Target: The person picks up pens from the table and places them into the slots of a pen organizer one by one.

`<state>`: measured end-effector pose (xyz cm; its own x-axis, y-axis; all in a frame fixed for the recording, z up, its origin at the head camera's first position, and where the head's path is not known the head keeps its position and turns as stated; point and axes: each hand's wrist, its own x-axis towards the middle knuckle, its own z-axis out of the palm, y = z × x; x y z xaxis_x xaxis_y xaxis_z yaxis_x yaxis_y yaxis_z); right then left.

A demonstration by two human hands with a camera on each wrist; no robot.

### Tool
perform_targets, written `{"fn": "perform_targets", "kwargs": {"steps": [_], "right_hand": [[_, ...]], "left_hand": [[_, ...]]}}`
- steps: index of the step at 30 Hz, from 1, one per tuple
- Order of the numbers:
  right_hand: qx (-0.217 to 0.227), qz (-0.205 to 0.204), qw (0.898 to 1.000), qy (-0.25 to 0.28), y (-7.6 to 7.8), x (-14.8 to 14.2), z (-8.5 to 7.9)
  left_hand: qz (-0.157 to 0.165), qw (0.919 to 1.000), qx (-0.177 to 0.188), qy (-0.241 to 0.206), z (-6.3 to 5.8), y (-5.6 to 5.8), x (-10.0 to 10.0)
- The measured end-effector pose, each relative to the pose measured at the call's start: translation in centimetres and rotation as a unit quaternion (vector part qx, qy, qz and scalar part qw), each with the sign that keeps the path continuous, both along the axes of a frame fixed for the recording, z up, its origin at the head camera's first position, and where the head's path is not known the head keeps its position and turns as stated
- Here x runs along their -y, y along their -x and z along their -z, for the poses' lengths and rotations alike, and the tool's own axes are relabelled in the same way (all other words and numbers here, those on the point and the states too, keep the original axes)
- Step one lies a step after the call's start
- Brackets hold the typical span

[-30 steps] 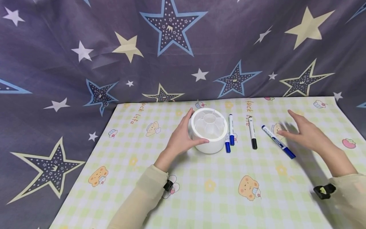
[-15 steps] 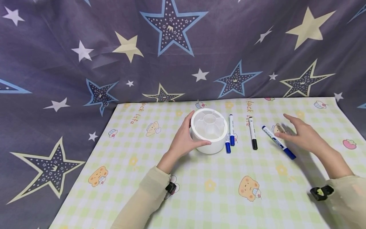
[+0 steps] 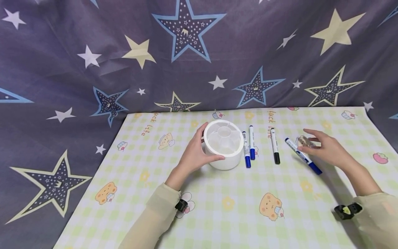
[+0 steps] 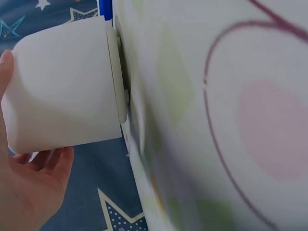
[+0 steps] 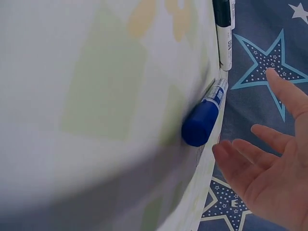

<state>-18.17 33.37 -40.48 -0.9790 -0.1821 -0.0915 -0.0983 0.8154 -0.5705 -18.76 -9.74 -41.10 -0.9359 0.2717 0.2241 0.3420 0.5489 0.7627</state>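
Note:
A white round pen holder [image 3: 225,162] with clear dividers inside its top stands upright on the tablecloth. My left hand [image 3: 194,152] grips it from the left, thumb across the front and fingers round the back. In the left wrist view the fingers curl round the white wall of the holder [image 4: 65,86]. Over at the right, a blue-capped marker [image 3: 303,155] lies slantwise. My right hand [image 3: 332,150] hovers close beside it, thumb and fingers spread apart and holding nothing. In the right wrist view a gap shows between the fingers and the blue cap [image 5: 199,125].
Two more blue-capped markers [image 3: 246,150] lie side by side just right of the holder. A black-capped marker [image 3: 275,145] lies between them and the slanted one. The checked tablecloth [image 3: 230,224] meets a dark star-patterned curtain [image 3: 199,79] behind.
My left hand has shifted the pen holder slightly left, showing more of the nearest blue marker. My right hand has moved left and down towards the slanted marker, its fingers a little more bent.

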Motion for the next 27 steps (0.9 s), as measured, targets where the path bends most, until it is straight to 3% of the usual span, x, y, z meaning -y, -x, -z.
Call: {"fn": "perform_targets", "kwargs": {"steps": [13, 19, 27], "right_hand": [[0.002, -0.013, 0.999, 0.033, 0.0, -0.1, 0.6], [0.041, -0.007, 0.996, 0.077, 0.2, -0.2, 1.3], [0.07, 0.016, 0.99, 0.121, 0.3, -0.1, 1.8]], "left_hand": [[0.017, 0.9998, -0.006, 0.006, 0.1, -0.3, 1.0], [0.028, 0.9994, -0.02, -0.003, -0.2, -0.4, 1.1], [0.011, 0.9998, -0.014, -0.011, -0.2, -0.6, 0.8]]}}
